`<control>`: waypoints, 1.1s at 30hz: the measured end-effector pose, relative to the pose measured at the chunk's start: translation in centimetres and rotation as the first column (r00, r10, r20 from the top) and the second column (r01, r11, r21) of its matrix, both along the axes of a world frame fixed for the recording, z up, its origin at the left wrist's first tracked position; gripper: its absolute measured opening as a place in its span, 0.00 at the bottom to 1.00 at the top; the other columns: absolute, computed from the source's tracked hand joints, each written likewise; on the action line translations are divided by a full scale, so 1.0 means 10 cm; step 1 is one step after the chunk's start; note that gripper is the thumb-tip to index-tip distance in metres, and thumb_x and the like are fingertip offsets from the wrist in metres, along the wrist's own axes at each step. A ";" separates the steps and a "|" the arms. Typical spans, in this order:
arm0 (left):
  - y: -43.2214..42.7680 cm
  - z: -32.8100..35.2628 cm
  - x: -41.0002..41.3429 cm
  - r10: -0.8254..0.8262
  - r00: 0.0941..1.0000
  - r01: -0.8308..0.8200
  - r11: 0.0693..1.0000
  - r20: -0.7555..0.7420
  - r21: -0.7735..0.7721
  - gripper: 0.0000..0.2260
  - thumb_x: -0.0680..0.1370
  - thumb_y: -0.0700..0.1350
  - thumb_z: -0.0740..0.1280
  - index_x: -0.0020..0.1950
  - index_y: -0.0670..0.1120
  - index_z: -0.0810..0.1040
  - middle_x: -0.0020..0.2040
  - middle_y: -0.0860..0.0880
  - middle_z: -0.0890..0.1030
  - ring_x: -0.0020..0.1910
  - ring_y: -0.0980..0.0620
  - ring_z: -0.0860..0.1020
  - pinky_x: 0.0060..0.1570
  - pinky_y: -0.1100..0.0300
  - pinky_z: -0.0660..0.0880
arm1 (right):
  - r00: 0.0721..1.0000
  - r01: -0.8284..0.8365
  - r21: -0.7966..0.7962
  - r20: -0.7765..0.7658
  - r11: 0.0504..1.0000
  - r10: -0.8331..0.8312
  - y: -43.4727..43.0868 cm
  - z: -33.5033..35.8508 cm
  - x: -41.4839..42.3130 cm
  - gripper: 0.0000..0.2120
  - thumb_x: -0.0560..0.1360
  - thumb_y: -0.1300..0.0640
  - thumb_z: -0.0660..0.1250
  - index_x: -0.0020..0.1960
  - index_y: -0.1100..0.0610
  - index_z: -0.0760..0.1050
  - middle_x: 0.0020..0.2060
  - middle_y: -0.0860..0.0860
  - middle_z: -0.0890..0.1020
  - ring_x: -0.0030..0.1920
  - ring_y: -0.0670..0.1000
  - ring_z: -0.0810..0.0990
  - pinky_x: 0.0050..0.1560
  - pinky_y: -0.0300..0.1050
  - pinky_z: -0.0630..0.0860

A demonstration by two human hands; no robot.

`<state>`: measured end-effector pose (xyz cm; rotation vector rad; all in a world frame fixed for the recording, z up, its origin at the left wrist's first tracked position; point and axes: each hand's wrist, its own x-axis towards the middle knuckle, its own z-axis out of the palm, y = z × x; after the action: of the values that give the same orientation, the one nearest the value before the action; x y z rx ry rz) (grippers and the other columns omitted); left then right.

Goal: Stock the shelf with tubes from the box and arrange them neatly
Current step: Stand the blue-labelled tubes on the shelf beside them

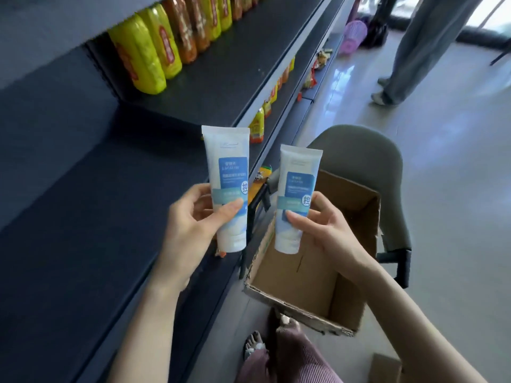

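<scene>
The left hand (190, 222) gripped the left tube (228, 178) upright, crimped end up, over the front edge of the dark shelf (96, 203), while the right hand (325, 230) pinched the right tube (297, 189), likewise upright, just above the open cardboard box (293, 305) that stood beside a grey chair (359, 153).

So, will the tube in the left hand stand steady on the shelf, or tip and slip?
Likely light: the left hand holds the tube upright with just thumb and fingers. Probably a bit slick, given its smooth plastic. Tall and narrow, it may tip if nudged on the shelf.
</scene>
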<state>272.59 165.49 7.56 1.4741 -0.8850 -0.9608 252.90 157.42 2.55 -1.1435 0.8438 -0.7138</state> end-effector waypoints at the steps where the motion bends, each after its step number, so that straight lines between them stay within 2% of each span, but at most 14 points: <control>1: 0.07 0.07 0.03 0.019 1.000 -0.020 0.999 -0.005 -0.025 0.15 0.64 0.51 0.72 0.49 0.49 0.79 0.43 0.53 0.85 0.41 0.57 0.82 0.39 0.62 0.80 | 1.000 -0.012 -0.021 0.000 1.000 0.012 0.04 0.08 0.04 0.15 0.70 0.53 0.70 0.55 0.52 0.74 0.49 0.52 0.85 0.48 0.52 0.84 0.42 0.41 0.80; 9: 0.68 0.53 0.30 0.207 0.978 -0.202 0.969 0.026 -0.145 0.18 0.63 0.53 0.74 0.49 0.49 0.79 0.44 0.54 0.84 0.41 0.59 0.82 0.38 0.68 0.77 | 0.995 -0.102 -0.147 -0.032 0.984 0.098 0.21 0.59 0.27 0.19 0.67 0.53 0.71 0.57 0.52 0.73 0.47 0.51 0.85 0.46 0.50 0.85 0.39 0.41 0.80; 15: 1.06 0.78 0.12 0.364 0.931 -0.350 0.912 0.029 -0.212 0.18 0.64 0.53 0.73 0.51 0.50 0.78 0.46 0.54 0.84 0.45 0.56 0.82 0.38 0.67 0.77 | 0.970 -0.238 -0.243 -0.006 0.940 0.244 0.22 0.96 0.27 0.23 0.69 0.52 0.68 0.63 0.51 0.70 0.49 0.50 0.85 0.49 0.51 0.84 0.40 0.43 0.81; 18: 1.23 0.92 -0.06 0.458 0.889 -0.440 0.862 0.014 -0.252 0.18 0.65 0.54 0.73 0.52 0.51 0.78 0.48 0.52 0.84 0.47 0.54 0.83 0.41 0.65 0.78 | 0.948 -0.302 -0.280 0.009 0.911 0.317 0.27 1.13 0.23 0.22 0.69 0.53 0.68 0.63 0.51 0.70 0.51 0.53 0.84 0.50 0.54 0.84 0.44 0.50 0.82; 23: 1.72 1.09 -0.36 0.590 0.807 -0.557 0.773 0.023 -0.304 0.14 0.66 0.54 0.73 0.50 0.55 0.80 0.49 0.52 0.84 0.48 0.55 0.83 0.44 0.61 0.80 | 0.911 -0.384 -0.331 0.020 0.862 0.413 0.40 1.31 0.23 0.21 0.70 0.57 0.69 0.62 0.53 0.71 0.50 0.53 0.85 0.48 0.54 0.84 0.38 0.46 0.81; 27: 2.22 1.24 -0.44 0.707 0.707 -0.660 0.670 0.019 -0.339 0.11 0.66 0.54 0.72 0.48 0.57 0.81 0.49 0.53 0.84 0.48 0.56 0.83 0.45 0.60 0.76 | 0.860 -0.459 -0.367 0.045 0.809 0.508 0.62 1.44 0.38 0.20 0.69 0.56 0.70 0.60 0.52 0.72 0.48 0.53 0.85 0.44 0.52 0.85 0.35 0.40 0.79; 33: 2.83 1.46 -0.39 0.815 0.579 -0.740 0.524 -0.003 -0.421 0.11 0.67 0.52 0.71 0.49 0.57 0.82 0.49 0.52 0.85 0.48 0.55 0.83 0.45 0.57 0.76 | 0.778 -0.552 -0.428 0.044 0.716 0.627 1.03 1.67 0.73 0.21 0.70 0.55 0.70 0.61 0.53 0.71 0.51 0.53 0.84 0.49 0.53 0.84 0.40 0.44 0.80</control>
<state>268.73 193.74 22.20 1.4057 -0.3884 0.0614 260.15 167.72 19.25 -1.5809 0.1253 -0.4370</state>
